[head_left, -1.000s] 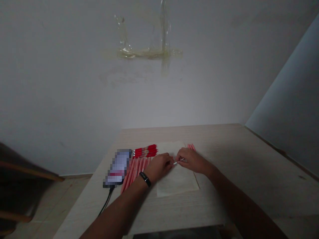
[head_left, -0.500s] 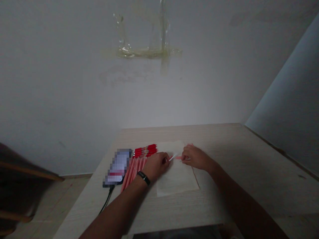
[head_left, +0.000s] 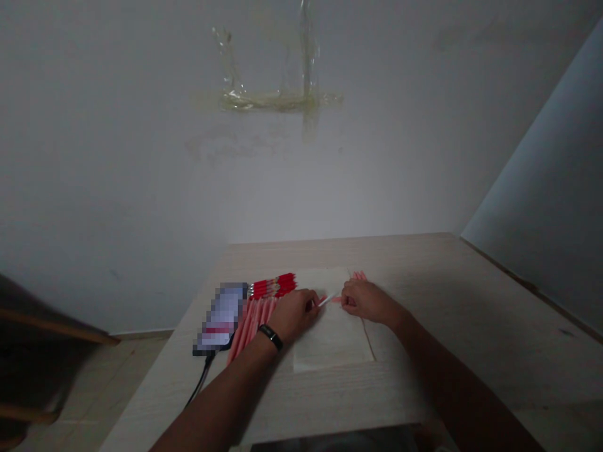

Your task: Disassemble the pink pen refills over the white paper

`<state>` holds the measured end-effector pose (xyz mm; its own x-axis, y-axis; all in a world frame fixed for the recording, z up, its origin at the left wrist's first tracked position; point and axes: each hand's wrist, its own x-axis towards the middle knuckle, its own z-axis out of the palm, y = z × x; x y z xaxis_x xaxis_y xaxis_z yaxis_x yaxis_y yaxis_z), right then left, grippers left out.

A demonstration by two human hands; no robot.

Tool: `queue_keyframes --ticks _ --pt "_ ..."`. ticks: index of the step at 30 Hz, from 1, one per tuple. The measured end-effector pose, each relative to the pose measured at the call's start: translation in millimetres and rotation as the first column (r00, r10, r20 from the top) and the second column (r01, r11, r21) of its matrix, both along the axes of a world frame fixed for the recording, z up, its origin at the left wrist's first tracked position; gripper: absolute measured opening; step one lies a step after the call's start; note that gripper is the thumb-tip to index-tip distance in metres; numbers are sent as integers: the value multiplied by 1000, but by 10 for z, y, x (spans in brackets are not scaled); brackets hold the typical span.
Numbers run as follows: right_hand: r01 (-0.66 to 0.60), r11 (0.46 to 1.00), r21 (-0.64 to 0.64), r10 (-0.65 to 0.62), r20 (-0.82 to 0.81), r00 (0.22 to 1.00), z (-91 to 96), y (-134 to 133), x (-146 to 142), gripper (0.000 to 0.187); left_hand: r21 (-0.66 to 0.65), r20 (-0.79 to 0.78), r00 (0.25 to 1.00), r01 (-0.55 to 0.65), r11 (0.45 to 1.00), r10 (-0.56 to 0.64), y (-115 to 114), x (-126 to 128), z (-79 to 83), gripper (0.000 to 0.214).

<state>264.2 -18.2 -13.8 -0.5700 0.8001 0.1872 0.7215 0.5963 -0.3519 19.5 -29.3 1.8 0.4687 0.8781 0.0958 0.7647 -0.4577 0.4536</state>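
- One thin white stick (head_left: pixel 328 300) sits between the hands, just above a sheet of cream paper (head_left: pixel 332 339), with one end inside the curled fingers of the left hand (head_left: pixel 294 316).
- Two hands are near each other but apart: the left is closed on the stick, and the right hand (head_left: pixel 367 301) rests just beside its far end.
- A short pink tube (head_left: pixel 336 299) pokes out from the right hand's fingers; whether they grip it, I cannot tell.
- Several pink tubes with red tips (head_left: pixel 254 326) lie side by side past the left hand, next to the sheet.
- A few loose pink tubes (head_left: pixel 358 275) lie just ahead of the right hand, at the sheet's far edge.
- A black band (head_left: pixel 271 336) circles the left wrist.
- A smartphone with a pixelated screen (head_left: pixel 221 317) lies left of the tubes, well beside the left hand, with a black cable (head_left: pixel 203 376) trailing toward the person.
- A pale wood-grain table (head_left: pixel 471 301) runs under both hands.
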Motion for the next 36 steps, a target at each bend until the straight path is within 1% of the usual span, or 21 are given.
queue_keyframes --ticks 4,8,12,14,21,31,36 --pt "22 999 38 -18 -101 995 70 -16 20 7 1 4 1000 -3 1000 3 1 -6 -10 18" --pt "32 999 14 -29 -180 983 70 4 65 9 3 -2 1000 -12 1000 12 2 -10 -14 17" --pt "39 999 -4 -39 -245 969 17 28 92 20 8 -1 1000 -3 1000 3 5 -12 -19 16" --pt "34 999 -10 -36 -263 964 3 36 94 23 4 3 1000 0 1000 0 7 -14 -26 16" --pt "29 999 17 -23 -258 966 5 60 86 26 24 7 1000 18 1000 -18 0 -20 -31 14" --pt "-22 999 30 29 -231 972 -26 71 60 19 42 6 999 40 998 -40 12 -17 -47 14" --pt "-31 999 45 41 -234 971 10 36 26 19 33 0 999 47 998 -47 6 -9 -31 13"
